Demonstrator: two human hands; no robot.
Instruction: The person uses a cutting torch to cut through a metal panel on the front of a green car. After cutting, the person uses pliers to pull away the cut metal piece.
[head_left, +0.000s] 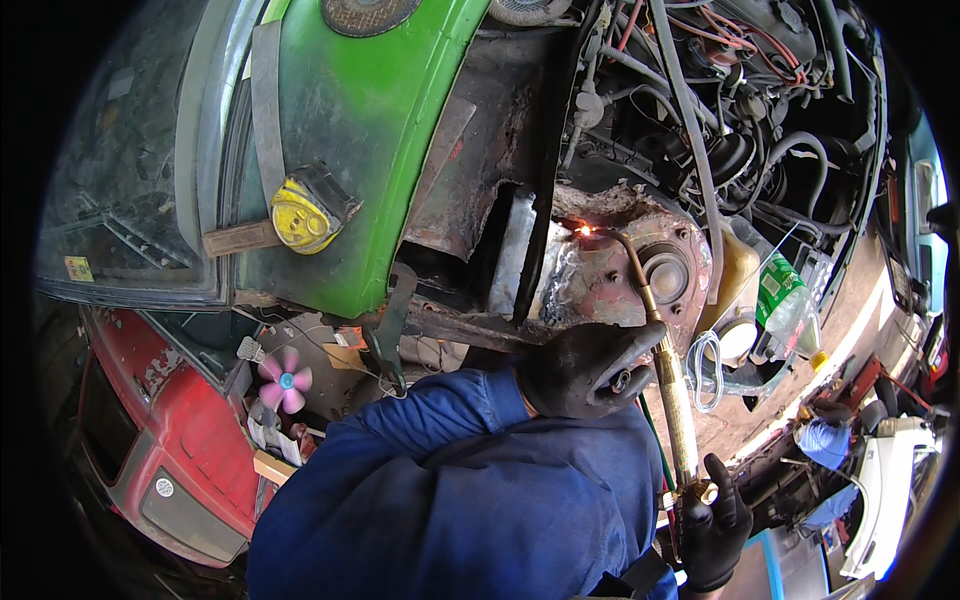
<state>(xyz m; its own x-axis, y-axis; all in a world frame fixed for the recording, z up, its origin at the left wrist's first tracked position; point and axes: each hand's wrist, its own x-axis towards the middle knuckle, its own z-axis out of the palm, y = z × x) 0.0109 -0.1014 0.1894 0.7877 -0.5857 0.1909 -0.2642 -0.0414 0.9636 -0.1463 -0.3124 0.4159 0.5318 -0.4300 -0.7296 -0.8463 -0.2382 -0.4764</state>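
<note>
The valve end of a brass gas torch [678, 400] is gripped by the black-gloved right hand [715, 530], its fingers bent about the fittings. The black-gloved left hand [575, 370] is held farther up, its fingers partly curled, beside the torch's neck; whether the torch is grasped or only steadied by it cannot be told. The torch is held aslant, its bent tip [625, 243] directed at the rusted edge of a strut tower [600, 290], where a small orange glow [584, 230] is seen. Flaked, reddish paint is borne by the tower, and a round mount [667, 272] is set in its top. Just left of it, a bare metal strip [512, 255] is framed by dark openings.

Farther left, a yellow-and-black tape measure [305, 212] is rested on a green body panel [360, 120], near a grey strip [267, 100] and the windscreen [120, 170]. To the right, a green-labelled plastic bottle [783, 300] and a coil of pale wire [705, 372] are seen, with engine hoses [800, 150] above. At lower left, a pink-bladed fan [287, 380] is placed near a red vehicle [200, 430].
</note>
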